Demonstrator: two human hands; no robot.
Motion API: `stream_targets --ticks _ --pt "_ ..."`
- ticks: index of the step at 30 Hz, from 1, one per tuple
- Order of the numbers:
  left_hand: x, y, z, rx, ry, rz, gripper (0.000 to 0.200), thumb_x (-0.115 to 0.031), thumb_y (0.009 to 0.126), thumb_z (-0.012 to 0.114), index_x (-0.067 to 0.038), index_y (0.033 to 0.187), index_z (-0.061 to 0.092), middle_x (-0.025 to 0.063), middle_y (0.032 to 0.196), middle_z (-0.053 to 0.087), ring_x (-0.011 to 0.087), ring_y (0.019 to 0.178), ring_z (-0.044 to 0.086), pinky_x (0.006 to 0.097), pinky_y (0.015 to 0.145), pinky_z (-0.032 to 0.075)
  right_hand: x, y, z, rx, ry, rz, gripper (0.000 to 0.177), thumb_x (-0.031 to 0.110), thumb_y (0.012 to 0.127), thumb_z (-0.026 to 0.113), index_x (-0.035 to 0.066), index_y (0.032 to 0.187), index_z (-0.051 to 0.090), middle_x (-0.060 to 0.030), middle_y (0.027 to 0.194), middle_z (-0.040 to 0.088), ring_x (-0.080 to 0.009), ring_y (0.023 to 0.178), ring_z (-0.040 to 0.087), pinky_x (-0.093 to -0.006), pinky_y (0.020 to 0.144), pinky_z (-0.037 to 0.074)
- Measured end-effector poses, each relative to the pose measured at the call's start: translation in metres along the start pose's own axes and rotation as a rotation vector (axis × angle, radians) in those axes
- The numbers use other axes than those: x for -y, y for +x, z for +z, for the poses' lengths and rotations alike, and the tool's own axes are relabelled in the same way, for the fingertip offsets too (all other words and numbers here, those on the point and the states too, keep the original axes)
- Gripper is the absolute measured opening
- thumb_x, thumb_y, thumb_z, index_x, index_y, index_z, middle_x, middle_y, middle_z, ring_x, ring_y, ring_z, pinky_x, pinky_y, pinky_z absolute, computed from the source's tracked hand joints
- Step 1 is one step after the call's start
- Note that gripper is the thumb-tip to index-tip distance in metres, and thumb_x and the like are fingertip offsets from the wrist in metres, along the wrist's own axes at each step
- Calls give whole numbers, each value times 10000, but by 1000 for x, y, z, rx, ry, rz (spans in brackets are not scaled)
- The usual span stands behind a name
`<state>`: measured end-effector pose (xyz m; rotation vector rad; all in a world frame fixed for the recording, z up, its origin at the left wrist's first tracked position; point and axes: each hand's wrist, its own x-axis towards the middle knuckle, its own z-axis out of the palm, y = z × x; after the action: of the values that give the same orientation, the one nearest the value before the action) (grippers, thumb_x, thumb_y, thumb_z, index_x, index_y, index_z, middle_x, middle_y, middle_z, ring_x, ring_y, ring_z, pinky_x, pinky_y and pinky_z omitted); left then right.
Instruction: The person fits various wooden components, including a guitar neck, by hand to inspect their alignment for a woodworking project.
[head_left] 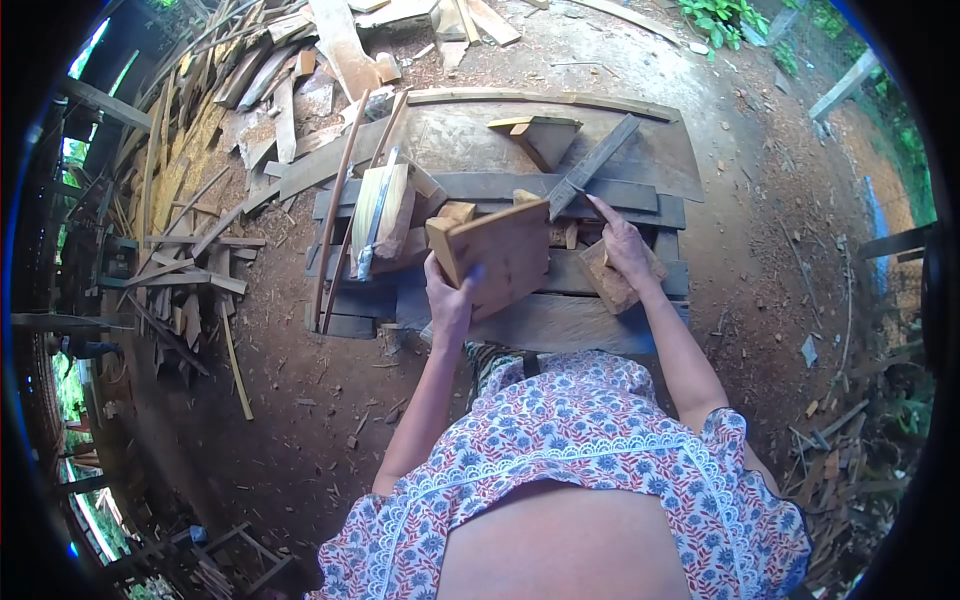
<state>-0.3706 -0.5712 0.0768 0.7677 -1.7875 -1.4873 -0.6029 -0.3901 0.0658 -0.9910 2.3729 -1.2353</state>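
My left hand (449,295) grips the lower left edge of a wooden piece (505,258) made of a broad board with a thicker edge, tilted above the plank bench (580,315). To the right, my right hand (622,240) is closed round a thin dark tool (592,204), whose tip points up and left near the end of a grey wooden strip (605,155). A wood block (604,278) lies under my right wrist. Left of the held piece, a pale block (380,208) stands with a metal saw-like strip (376,215) across it.
A triangular wooden piece (540,135) rests on a wide sheet (455,130) beyond the planks. Two thin rods (342,205) lean at the bench's left. Scrap wood (290,85) is heaped at the upper left, with more offcuts (190,300) on the ground at left.
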Motion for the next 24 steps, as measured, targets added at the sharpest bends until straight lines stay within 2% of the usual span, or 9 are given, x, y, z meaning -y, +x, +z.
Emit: stream_targets --ticks 2,3,4,5,6,12,15,20,24 --pt "4 -1 -4 2 -444 -557 667 -359 812 714 -26 1295 396 135 1155 562 213 1051 570 355 896 474 45 -12 -15 106 -66 193 563 -29 855 409 153 1387 421 -162 1287 550 -289 1186 535 -348 1011 414" --pt "4 -4 -3 -8 -446 -556 667 -359 812 714 -26 1295 396 135 1155 562 213 1051 570 355 896 474 59 -13 -18 195 -137 373 550 -24 875 404 155 1395 413 -164 1294 547 -283 1193 533 -336 1013 406" --pt "4 -7 0 10 -691 -699 620 -392 851 652 -29 1289 406 139 1159 566 233 1018 591 392 894 493 49 -14 -11 200 -138 363 550 -24 875 404 155 1395 413 -164 1294 547 -283 1193 533 -336 1013 406" --pt "4 -10 4 33 -937 -837 584 -426 890 590 -31 1283 416 143 1163 570 253 986 612 428 891 512 30 -15 2 124 79 140 535 -19 889 403 152 1396 412 -165 1301 544 -279 1204 526 -322 1022 393" --pt "11 -13 6 52 -988 -849 621 -472 870 605 -55 1295 429 149 1194 570 260 977 618 425 813 532 36 -16 6 45 296 -80 521 -15 903 401 150 1397 412 -165 1307 540 -274 1215 519 -308 1032 379" --pt "26 -24 13 226 -1348 -1025 547 -455 865 625 -120 1269 475 111 1155 598 255 964 626 400 700 537 64 7 7 206 254 -275 483 -50 902 386 118 1346 475 -121 1353 508 -256 1257 479 -332 1073 360" --pt "26 -23 20 191 -1407 -1086 521 -450 856 638 -121 1237 505 96 1125 614 247 929 631 394 686 536 64 1 4 187 159 -280 467 -63 909 391 72 1350 468 -107 1336 530 -206 1254 477 -300 1085 333" --pt "24 -27 31 98 -1301 -1137 460 -446 829 671 -121 1142 580 85 1071 629 226 847 630 361 679 530 57 -18 -8 90 123 -80 506 -45 902 397 131 1373 448 -135 1304 547 -259 1181 548 -348 989 426" --pt "54 -26 26 128 -1464 -1209 474 -443 819 680 -106 1137 580 89 1016 627 229 821 622 364 694 534 49 -21 -9 111 106 -218 523 -45 848 451 141 1334 503 -126 1265 578 -282 1112 588 -354 916 448"
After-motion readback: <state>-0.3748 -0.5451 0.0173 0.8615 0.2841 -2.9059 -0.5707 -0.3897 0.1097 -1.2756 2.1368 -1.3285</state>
